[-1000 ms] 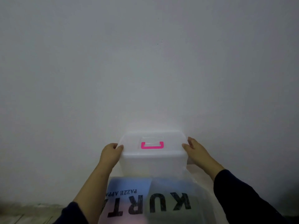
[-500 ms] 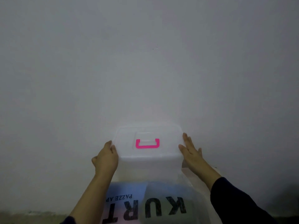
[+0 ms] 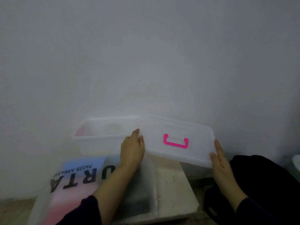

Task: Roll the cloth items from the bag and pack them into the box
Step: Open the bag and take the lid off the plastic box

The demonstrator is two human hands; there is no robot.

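Box (image 3: 105, 137): translucent white plastic, open, upright at the far end of the table against the wall. Lid (image 3: 178, 140): same plastic, pink handle (image 3: 176, 142), off the box, held tilted just to its right. Bag (image 3: 78, 181): clear plastic, black lettering, lies flat in front of the box, pink and blue cloth inside.

Your bare hands and dark sleeves

Your left hand (image 3: 132, 149) and right hand (image 3: 219, 161) wear nothing; dark, plain sleeves (image 3: 78, 210) sit pushed back, forearms uncovered.
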